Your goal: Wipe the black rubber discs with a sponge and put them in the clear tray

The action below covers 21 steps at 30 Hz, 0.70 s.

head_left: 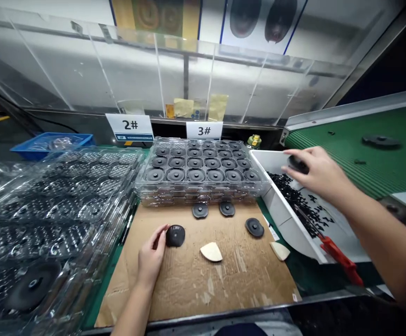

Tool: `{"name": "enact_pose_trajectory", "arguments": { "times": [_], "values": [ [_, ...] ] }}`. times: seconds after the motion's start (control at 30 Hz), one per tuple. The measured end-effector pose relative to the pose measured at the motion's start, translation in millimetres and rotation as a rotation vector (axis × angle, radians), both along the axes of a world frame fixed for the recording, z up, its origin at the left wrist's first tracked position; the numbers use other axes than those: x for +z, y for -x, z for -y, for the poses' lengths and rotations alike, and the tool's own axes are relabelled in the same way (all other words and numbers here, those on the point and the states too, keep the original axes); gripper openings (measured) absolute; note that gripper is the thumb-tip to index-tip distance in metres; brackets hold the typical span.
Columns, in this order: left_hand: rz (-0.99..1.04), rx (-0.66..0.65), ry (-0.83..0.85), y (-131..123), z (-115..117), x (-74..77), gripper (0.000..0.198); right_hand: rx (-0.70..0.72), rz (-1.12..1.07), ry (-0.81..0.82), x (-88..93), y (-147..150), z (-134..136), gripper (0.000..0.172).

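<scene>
My left hand (pixel 153 254) has its thumb and fingers closed on the edge of a black rounded cap (pixel 175 235), held low over the brown cardboard (pixel 175 284). My right hand (pixel 316 170) is raised over the white bin (pixel 276 210), its fingers closed around another black rounded cap (pixel 298 164). Three more black discs with a centre stud lie on the cardboard: a left disc (pixel 200 210), a middle disc (pixel 227 208) and a right disc (pixel 255 227). Two cream wedge-shaped pads, one near the middle (pixel 211 252) and one at the right edge (pixel 280 251), lie there too.
Stacked clear trays (pixel 203 189) hold rows of black discs behind the cardboard. More clear trays (pixel 49 219) stand at left, with a blue basket (pixel 28 148) behind. Small black parts (pixel 304 210) and a red-handled tool (pixel 340 259) are at the bin. A green conveyor (pixel 349 158) runs at right.
</scene>
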<state>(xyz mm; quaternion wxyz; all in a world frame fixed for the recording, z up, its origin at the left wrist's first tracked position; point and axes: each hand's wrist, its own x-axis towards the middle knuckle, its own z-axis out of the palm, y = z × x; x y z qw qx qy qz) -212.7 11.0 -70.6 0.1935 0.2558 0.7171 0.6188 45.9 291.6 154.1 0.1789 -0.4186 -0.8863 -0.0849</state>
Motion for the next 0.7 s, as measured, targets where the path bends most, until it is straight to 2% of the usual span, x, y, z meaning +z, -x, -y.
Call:
{"name": "enact_pose_trajectory", "arguments": {
  "times": [0.07,0.13,0.2,0.27,0.3,0.33,0.43,0.53,0.7],
  "values": [
    [-0.015,0.009,-0.007,-6.4,-0.2,5.6,0.029,0.177,0.030,0.116,-17.9,7.0,36.2,0.045],
    [0.010,0.001,-0.021,-19.9,2.3,14.3,0.028,0.356,0.055,0.251,-43.8,12.5,75.8,0.049],
    [0.091,-0.063,-0.024,-41.8,7.6,24.8,0.030,0.535,-0.033,0.518,-75.6,19.1,115.8,0.052],
    [0.220,-0.180,-0.036,-67.8,14.7,34.0,0.039,0.564,-0.137,0.659,-110.4,29.2,152.9,0.059],
    [0.299,-0.219,-0.091,-80.1,18.3,37.1,0.050,0.582,-0.191,0.691,-127.6,35.7,169.3,0.065],
    [0.469,-0.260,-0.207,-90.5,21.8,38.9,0.061,0.619,-0.233,0.714,-144.0,42.9,183.9,0.073],
    [0.763,-0.232,-0.356,-107.2,30.8,36.0,0.075,0.661,-0.263,0.737,-182.2,64.2,213.2,0.095],
    [0.929,-0.152,-0.367,-107.6,37.1,25.0,0.073,0.687,-0.221,0.766,-198.1,76.1,219.3,0.100],
    [1.209,-0.144,-0.337,-106.4,40.4,12.8,0.063,0.916,-0.086,0.769,-187.5,65.1,200.6,0.100]
  ]
}}
